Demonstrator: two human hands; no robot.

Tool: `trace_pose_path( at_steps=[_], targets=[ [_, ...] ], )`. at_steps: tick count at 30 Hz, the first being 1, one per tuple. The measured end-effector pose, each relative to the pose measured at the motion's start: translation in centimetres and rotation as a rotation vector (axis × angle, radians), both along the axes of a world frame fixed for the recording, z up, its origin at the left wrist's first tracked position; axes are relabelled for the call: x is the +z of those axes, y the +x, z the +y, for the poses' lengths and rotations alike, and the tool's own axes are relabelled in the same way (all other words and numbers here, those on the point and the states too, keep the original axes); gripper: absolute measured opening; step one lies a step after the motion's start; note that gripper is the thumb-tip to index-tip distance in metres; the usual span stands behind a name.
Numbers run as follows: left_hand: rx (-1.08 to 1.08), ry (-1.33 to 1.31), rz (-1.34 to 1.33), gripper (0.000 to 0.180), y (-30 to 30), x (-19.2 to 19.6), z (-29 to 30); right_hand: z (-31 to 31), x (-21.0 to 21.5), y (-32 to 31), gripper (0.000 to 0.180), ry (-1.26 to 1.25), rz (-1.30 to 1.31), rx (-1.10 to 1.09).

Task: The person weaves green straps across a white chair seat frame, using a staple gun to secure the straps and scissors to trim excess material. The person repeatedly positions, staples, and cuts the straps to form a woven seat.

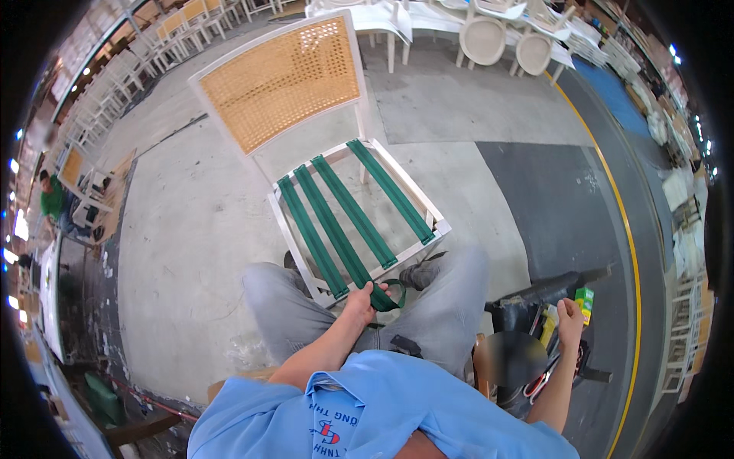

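A white chair frame (277, 222) with a woven cane back (294, 80) stands between my knees. Several green webbing straps (391, 191) run from the rear to the front of its open seat. At the front rail, my left hand (361, 301) is closed on the loose end of one green webbing strap (388, 300), which curls beside the fingers. Out to my right, my right hand (569, 325) is over a black tool bag (527, 306), fingers drawn together. A small green and yellow box (584, 300) is right beside its fingertips. What those fingers hold, if anything, is hidden.
Pale stools and chair parts (483, 40) stand along the far side. Rows of chairs (180, 30) line the far left. A person in green (53, 197) sits at the left. A yellow floor line (628, 229) runs down the right.
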State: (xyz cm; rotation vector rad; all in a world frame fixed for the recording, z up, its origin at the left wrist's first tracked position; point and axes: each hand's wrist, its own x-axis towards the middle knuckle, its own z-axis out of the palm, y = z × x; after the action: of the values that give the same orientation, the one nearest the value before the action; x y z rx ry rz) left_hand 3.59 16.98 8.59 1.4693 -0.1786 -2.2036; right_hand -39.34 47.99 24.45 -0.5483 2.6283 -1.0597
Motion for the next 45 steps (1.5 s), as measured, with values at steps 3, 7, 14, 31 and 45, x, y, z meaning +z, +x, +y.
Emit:
trace_pose_path(
  at_steps=[3, 7, 14, 31, 45],
  targets=[
    [-0.051, -0.103, -0.076, 0.041, -0.2, -1.5, -1.3, -1.5, -1.6, 1.8, 0.035, -0.07, -0.061, 0.03],
    [0.028, -0.226, -0.021, 0.04, -0.8, -3.7, -2.9, -6.2, -4.6, 5.2, 0.034, -0.252, -0.204, 0.145],
    [0.077, -0.258, 0.077, 0.034, -1.2, -6.8, -2.0, -24.1, -12.1, 18.9, 0.032, -0.253, -0.631, 0.804],
    [-0.615, -0.906, -0.885, 0.035, 2.2, -4.4, 0.3, -34.6, -30.0, 29.2, 0.038, 0.518, -0.247, 1.186],
    [-1.162, -1.611, -1.369, 0.089, 2.7, -3.7, -8.2, -34.2, -26.8, 27.1, 0.051, 0.444, -0.349, 1.09]
  ],
)
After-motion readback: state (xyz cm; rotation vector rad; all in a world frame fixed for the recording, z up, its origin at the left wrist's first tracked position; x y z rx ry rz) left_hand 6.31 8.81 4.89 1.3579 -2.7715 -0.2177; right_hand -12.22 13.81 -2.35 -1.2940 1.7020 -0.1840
